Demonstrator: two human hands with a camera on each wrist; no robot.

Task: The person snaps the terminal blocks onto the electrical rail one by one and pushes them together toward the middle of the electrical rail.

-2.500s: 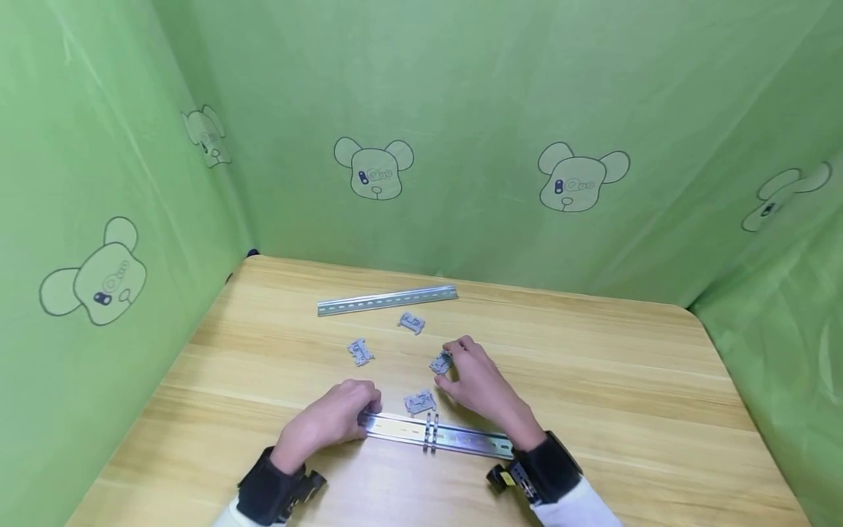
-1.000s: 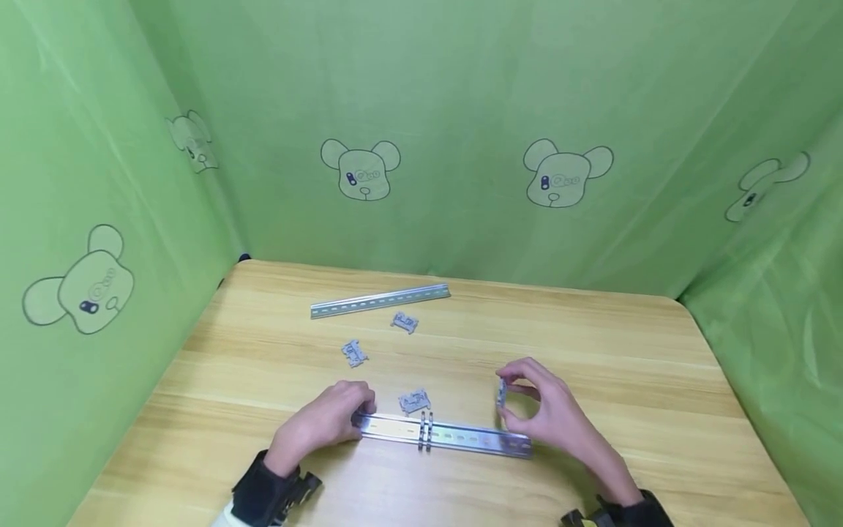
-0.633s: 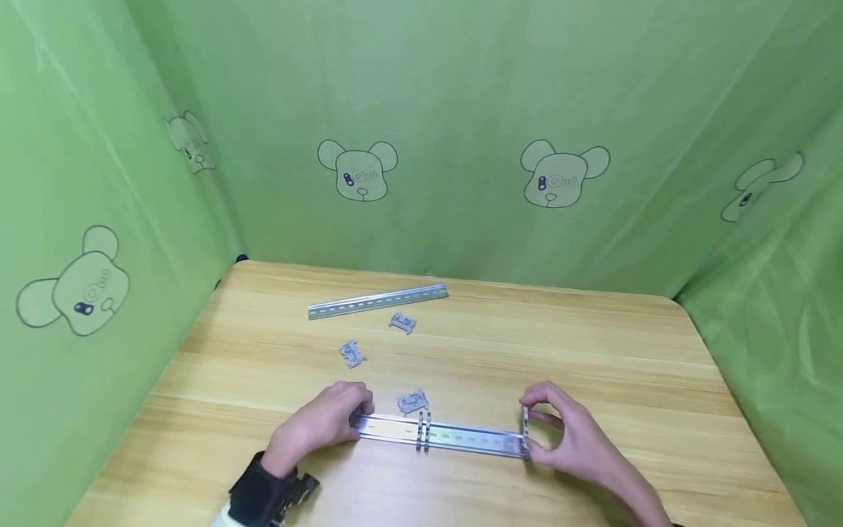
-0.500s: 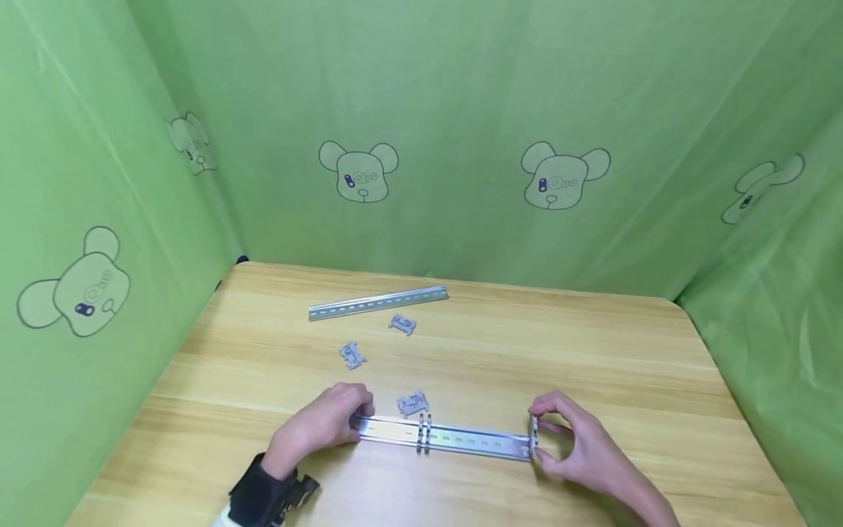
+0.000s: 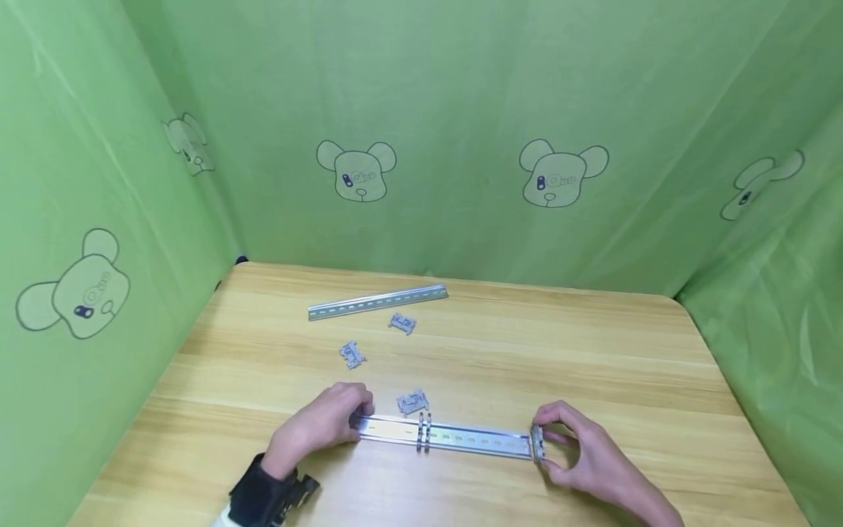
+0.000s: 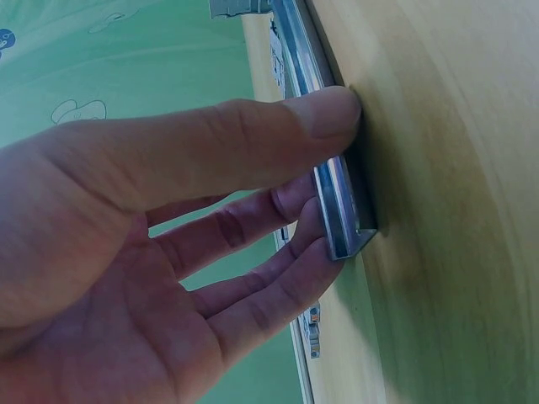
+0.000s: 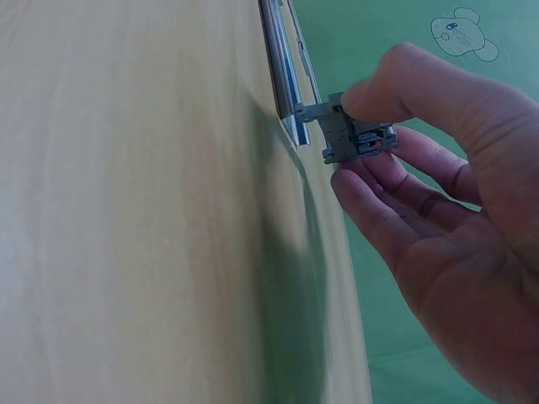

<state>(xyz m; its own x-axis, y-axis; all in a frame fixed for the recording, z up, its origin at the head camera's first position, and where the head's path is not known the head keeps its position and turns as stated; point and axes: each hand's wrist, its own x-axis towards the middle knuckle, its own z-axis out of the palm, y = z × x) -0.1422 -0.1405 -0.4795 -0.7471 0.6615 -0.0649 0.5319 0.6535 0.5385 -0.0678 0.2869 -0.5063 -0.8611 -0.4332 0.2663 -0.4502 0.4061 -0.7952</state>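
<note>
My left hand [image 5: 323, 421] grips the left end of a slotted metal DIN rail [image 5: 477, 441]; in the left wrist view the thumb lies along one edge of the rail [image 6: 341, 202] and fingers support the other. Two thin pieces [image 5: 424, 432] sit crosswise near the rail's middle. At the rail's right end my right hand [image 5: 586, 454] pinches a grey terminal block [image 5: 538, 443] between thumb and fingers. In the right wrist view one foot of the terminal block [image 7: 341, 135] reaches the rail end; whether it is hooked on, I cannot tell.
Three loose grey terminal blocks lie beyond the rail: one close behind it [image 5: 413, 402], one farther left [image 5: 352, 355], one farther back [image 5: 402, 323]. A second DIN rail [image 5: 378, 301] lies near the back of the wooden table [image 5: 593, 351]. Green curtains [image 5: 448, 88] enclose the table.
My right hand has lifted the terminal block off the table behind the rail, carried it right, and lowered it to the rail's right end, turning it upright. The left hand keeps its grip.
</note>
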